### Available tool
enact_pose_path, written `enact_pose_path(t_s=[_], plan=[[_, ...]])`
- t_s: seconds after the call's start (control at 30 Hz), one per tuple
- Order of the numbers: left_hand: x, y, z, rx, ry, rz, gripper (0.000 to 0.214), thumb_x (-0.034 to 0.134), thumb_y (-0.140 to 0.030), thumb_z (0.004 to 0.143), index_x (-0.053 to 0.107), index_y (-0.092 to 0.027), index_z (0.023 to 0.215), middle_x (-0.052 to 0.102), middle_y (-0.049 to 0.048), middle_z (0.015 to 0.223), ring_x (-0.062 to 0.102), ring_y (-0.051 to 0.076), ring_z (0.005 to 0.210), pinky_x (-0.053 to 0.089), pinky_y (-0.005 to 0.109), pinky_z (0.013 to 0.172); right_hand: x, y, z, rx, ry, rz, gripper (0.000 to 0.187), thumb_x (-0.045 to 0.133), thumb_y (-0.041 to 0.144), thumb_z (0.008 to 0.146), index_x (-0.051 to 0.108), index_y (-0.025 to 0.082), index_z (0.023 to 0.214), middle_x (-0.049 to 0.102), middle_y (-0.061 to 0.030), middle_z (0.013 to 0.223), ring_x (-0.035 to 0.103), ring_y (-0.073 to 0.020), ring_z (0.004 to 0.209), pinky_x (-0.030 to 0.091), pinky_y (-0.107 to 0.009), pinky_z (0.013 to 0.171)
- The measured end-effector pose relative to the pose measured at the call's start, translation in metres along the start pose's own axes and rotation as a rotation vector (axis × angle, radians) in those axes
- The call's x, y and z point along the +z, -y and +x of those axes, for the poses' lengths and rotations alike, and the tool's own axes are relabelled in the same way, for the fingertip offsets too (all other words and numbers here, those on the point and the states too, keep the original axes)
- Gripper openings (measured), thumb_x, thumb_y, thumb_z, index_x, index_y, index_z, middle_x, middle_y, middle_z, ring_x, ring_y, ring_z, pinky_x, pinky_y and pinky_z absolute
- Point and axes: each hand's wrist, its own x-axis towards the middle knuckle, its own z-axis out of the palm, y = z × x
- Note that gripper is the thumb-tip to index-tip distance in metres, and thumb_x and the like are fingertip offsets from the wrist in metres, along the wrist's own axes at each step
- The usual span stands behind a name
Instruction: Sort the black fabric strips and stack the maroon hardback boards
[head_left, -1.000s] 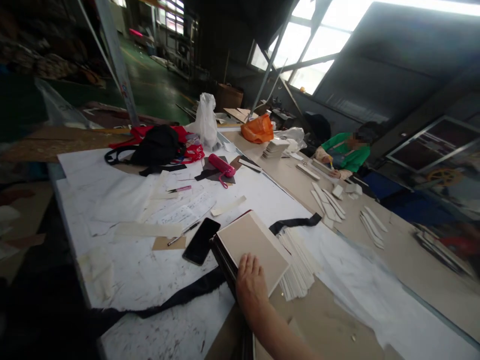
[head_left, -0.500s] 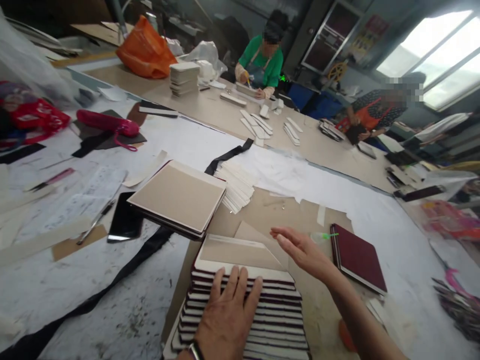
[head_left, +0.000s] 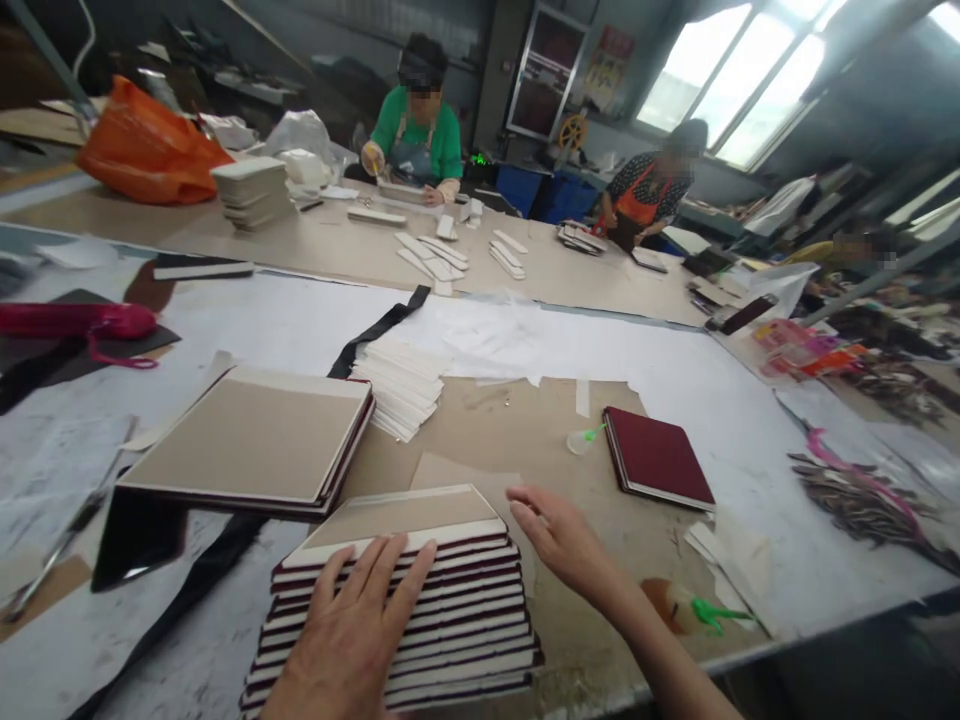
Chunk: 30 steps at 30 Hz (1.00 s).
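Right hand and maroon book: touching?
Apart. The head view shows bare brown board between the right hand and the maroon book, all along the book's near side.

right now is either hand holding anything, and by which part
Nothing looks gripped: the left hand lies spread on top of the fanned maroon-edged stack; the right hand appears empty beside it.

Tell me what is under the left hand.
Under the left hand is a fanned stack of flat pieces, dark red and white at the edges, the top one showing a tan panel. The part directly beneath the hand cannot be seen.
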Motion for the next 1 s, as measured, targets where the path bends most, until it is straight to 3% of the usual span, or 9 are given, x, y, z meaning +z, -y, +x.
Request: enact_pose_path(t_s=[0.17, 0.37, 0.47, 0.57, 0.7, 0.77, 0.83, 0.9, 1.0], plan=[[-0.001, -0.001, 0.001, 0.007, -0.005, -0.005, 0.087, 0.054, -0.017, 0.051, 0.037, -0.024, 0.136, 0.041, 0.0091, 0.138, 0.031, 0.027, 0.128, 0.010, 0.047, 0.108, 0.005, -0.001, -0.001, -0.049, -0.007, 0.130, 0.034, 0.037, 0.038, 0.090, 0.061, 0.018, 0.102, 0.066, -0.0068, 0.103, 0.059, -0.0178, 0.097, 0.045, -0.030, 0.087], [-0.002, -0.001, 0.001, -0.048, 0.075, -0.074, 0.087, 0.061, -0.027, 0.056, 0.032, -0.026, 0.138, 0.035, 0.0095, 0.143, 0.026, 0.026, 0.132, 0.007, 0.047, 0.109, 0.006, 0.005, 0.009, -0.074, 0.027, 0.130, 0.035, 0.037, 0.040, 0.089, 0.062, 0.018, 0.101, 0.066, -0.0084, 0.103, 0.059, -0.0200, 0.095, 0.046, -0.033, 0.084], [0.001, 0.005, 0.004, 0.008, 0.139, -0.117, 0.088, 0.065, -0.038, 0.064, 0.024, -0.026, 0.141, 0.033, 0.0132, 0.144, 0.025, 0.029, 0.133, 0.012, 0.053, 0.108, 0.014, 0.024, 0.033, -0.136, 0.078, 0.026, 0.033, 0.041, 0.038, 0.088, 0.062, 0.018, 0.102, 0.066, -0.0088, 0.104, 0.060, -0.0210, 0.093, 0.046, -0.035, 0.086], [0.008, 0.012, 0.006, 0.074, 0.142, -0.087, 0.074, 0.056, -0.035, 0.077, 0.021, -0.026, 0.142, 0.036, 0.0168, 0.141, 0.030, 0.032, 0.131, 0.024, 0.059, 0.103, 0.034, 0.059, 0.065, -0.329, 0.151, -0.121, 0.028, 0.047, 0.032, 0.087, 0.062, 0.017, 0.105, 0.065, -0.0092, 0.104, 0.059, -0.0209, 0.096, 0.044, -0.035, 0.089], [0.029, 0.015, 0.007, 0.105, -0.068, 0.073, 0.055, 0.041, -0.017, 0.086, 0.028, -0.026, 0.139, 0.047, 0.0152, 0.133, 0.043, 0.030, 0.123, 0.037, 0.054, 0.097, 0.079, 0.112, 0.108, -0.602, 0.242, -0.328, 0.028, 0.058, 0.030, 0.083, 0.061, 0.014, 0.106, 0.064, -0.0110, 0.104, 0.056, -0.0215, 0.102, 0.043, -0.033, 0.091], [0.041, 0.016, 0.009, 0.134, -0.196, 0.131, 0.050, 0.039, -0.014, 0.087, 0.033, -0.026, 0.136, 0.054, 0.0135, 0.125, 0.050, 0.028, 0.116, 0.041, 0.050, 0.094, 0.106, 0.129, 0.126, -0.709, 0.249, -0.454, 0.042, 0.064, 0.036, 0.079, 0.058, 0.010, 0.111, 0.059, -0.0155, 0.114, 0.051, -0.0255, 0.111, 0.040, -0.036, 0.095], [0.052, 0.017, 0.012, 0.148, -0.361, 0.169, 0.042, 0.041, -0.020, 0.090, 0.040, -0.027, 0.131, 0.060, 0.0103, 0.116, 0.055, 0.026, 0.107, 0.044, 0.045, 0.089, 0.130, 0.137, 0.140, -0.788, 0.240, -0.602, 0.063, 0.068, 0.045, 0.074, 0.052, 0.005, 0.120, 0.051, -0.0214, 0.126, 0.044, -0.0313, 0.119, 0.036, -0.042, 0.100], [0.060, 0.018, 0.015, 0.135, -0.547, 0.202, 0.035, 0.044, -0.028, 0.090, 0.046, -0.028, 0.125, 0.064, 0.0062, 0.108, 0.058, 0.022, 0.100, 0.046, 0.040, 0.086, 0.149, 0.137, 0.149, -0.837, 0.249, -0.720, 0.073, 0.067, 0.049, 0.072, 0.047, 0.002, 0.125, 0.048, -0.0240, 0.128, 0.043, -0.0338, 0.120, 0.035, -0.044, 0.101], [0.066, 0.019, 0.017, 0.114, -0.694, 0.225, 0.031, 0.047, -0.031, 0.089, 0.050, -0.030, 0.120, 0.066, 0.0035, 0.102, 0.059, 0.021, 0.095, 0.045, 0.038, 0.083, 0.166, 0.132, 0.154, -0.863, 0.279, -0.803, 0.060, 0.063, 0.039, 0.079, 0.049, 0.001, 0.123, 0.051, -0.0245, 0.124, 0.048, -0.0318, 0.116, 0.040, -0.041, 0.099]])
